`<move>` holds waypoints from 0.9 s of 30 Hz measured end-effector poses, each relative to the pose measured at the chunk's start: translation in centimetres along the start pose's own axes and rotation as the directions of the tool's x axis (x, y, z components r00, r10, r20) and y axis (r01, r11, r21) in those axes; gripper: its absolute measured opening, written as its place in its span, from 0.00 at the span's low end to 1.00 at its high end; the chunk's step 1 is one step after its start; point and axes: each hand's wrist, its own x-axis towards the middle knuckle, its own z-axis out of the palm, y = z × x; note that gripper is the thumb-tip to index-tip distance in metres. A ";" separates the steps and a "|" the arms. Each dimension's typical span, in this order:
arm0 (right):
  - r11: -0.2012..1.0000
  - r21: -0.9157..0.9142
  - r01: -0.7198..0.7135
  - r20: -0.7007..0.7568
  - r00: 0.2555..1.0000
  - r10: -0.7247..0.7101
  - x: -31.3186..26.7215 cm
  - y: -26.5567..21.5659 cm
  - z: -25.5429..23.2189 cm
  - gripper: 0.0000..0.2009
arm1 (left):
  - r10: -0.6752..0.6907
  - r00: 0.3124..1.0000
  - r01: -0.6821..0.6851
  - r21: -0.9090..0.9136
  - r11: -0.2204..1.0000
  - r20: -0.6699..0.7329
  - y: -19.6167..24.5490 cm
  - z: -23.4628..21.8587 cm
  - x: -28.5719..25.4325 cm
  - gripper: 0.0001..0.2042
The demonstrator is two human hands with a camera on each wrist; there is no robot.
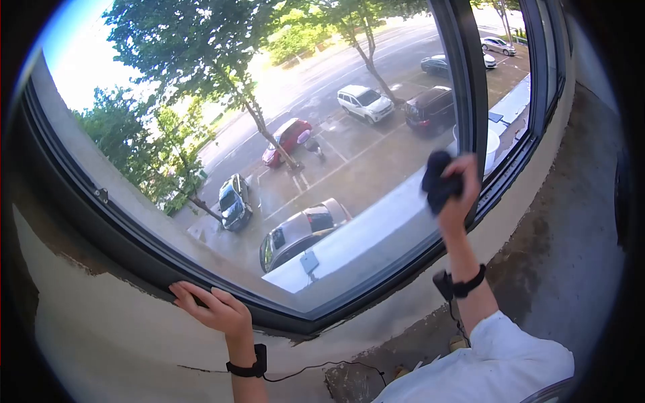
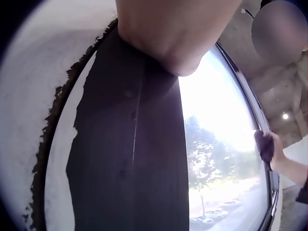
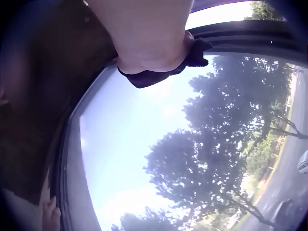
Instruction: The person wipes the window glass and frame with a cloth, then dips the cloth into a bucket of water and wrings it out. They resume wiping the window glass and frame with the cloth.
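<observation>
My right hand [image 1: 465, 189] grips a dark, bunched cloth [image 1: 438, 181] in front of the large window pane [image 1: 376, 174], near its right-hand upright. In the right wrist view the cloth [image 3: 149, 78] shows below the hand, overlapping the glass. Toward the lower left, my left hand [image 1: 218, 312] rests on the dark window frame [image 1: 181, 272] with its fingers extended along it. Seen from the left wrist, the wide dark frame [image 2: 130, 144] runs beneath that hand, and the right hand [image 2: 278, 153] with the cloth appears at the far side of the pane.
Rough plaster wall [image 1: 107, 322] lies below the frame, with ragged edges. A black cable [image 1: 322, 365] runs between the two wrist cameras. Behind the glass are a white ledge [image 1: 376, 228], a white bucket-like container [image 1: 492, 144], parked cars and trees.
</observation>
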 end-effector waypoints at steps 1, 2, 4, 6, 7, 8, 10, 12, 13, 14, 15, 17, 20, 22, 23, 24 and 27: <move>0.960 -0.240 0.143 -0.040 0.987 -0.157 3.7 -1.9 1.2 0.13 | 0.003 1.000 -0.003 -0.011 1.000 0.005 0.0 -0.1 -0.1 0.27; 0.929 -0.250 0.271 -0.019 0.958 -0.285 6.1 -2.4 3.3 0.11 | 0.005 1.000 -0.005 -0.020 1.000 0.001 -0.1 0.0 -0.1 0.27; 0.772 -0.322 0.548 0.102 0.830 -0.548 7.7 -6.4 8.8 0.12 | 0.013 1.000 -0.013 -0.007 1.000 0.000 -0.1 0.0 0.0 0.27; 0.734 -0.147 0.663 0.273 0.740 -0.614 5.6 -9.8 13.7 0.15 | 0.020 1.000 -0.020 -0.015 1.000 0.002 -0.2 0.0 -0.1 0.27; 0.746 -0.034 0.665 0.349 0.707 -0.615 3.2 -10.6 15.5 0.14 | 0.021 1.000 -0.021 -0.009 1.000 0.007 -0.3 -0.2 -0.1 0.27; 0.742 0.018 0.670 0.428 0.666 -0.612 -0.2 -10.6 16.7 0.10 | 0.023 1.000 -0.023 -0.007 1.000 0.009 -0.4 -0.2 -0.1 0.27; 0.675 0.116 0.729 0.619 0.479 -0.623 -7.1 -9.1 16.2 0.06 | 0.012 1.000 -0.012 -0.017 1.000 0.011 -0.1 -0.3 -0.2 0.27; 0.642 0.272 0.717 0.638 0.365 -0.678 -11.5 -6.0 13.0 0.05 | -0.007 1.000 0.008 -0.023 1.000 0.008 -0.3 -0.1 -0.2 0.26; 0.649 0.256 0.717 0.649 0.369 -0.665 -12.3 -4.3 10.2 0.06 | -0.002 1.000 0.002 -0.031 1.000 -0.008 -0.2 -0.1 -0.2 0.26; 0.657 0.201 0.727 0.685 0.375 -0.624 -12.3 -2.6 6.9 0.05 | 0.003 1.000 -0.003 -0.050 0.999 -0.011 -0.3 -0.1 -0.3 0.26; 0.656 0.134 0.743 0.704 0.395 -0.591 -11.2 -1.2 3.9 0.06 | 0.003 1.000 -0.003 -0.029 1.000 -0.012 -0.5 0.1 -0.4 0.26; 0.721 0.002 0.693 0.731 0.491 -0.474 -6.7 0.5 -1.2 0.07 | -0.001 0.999 0.001 0.006 1.000 -0.034 -0.2 0.2 -0.1 0.26; 0.846 -0.214 0.489 0.294 0.858 -0.422 2.9 -0.4 -1.2 0.10 | 0.001 1.000 -0.001 0.010 1.000 -0.023 -0.2 0.2 -0.1 0.26; 0.947 -0.180 0.266 0.018 0.963 -0.267 8.5 -2.1 1.7 0.10 | 0.004 1.000 -0.004 -0.001 1.000 -0.012 -0.1 0.1 0.0 0.26; 0.876 -0.225 0.427 0.065 0.904 -0.424 9.8 -3.7 3.9 0.11 | 0.007 1.000 -0.007 -0.001 1.000 -0.012 -0.1 0.1 0.1 0.26; 0.779 -0.261 0.571 0.115 0.819 -0.562 10.2 -5.3 6.3 0.12 | 0.015 1.000 -0.015 0.000 1.000 -0.012 -0.1 0.0 0.1 0.26; 0.757 -0.031 0.652 0.398 0.703 -0.589 5.8 -8.2 10.7 0.13 | 0.026 1.000 -0.026 0.016 1.000 -0.015 -0.6 0.0 -0.2 0.26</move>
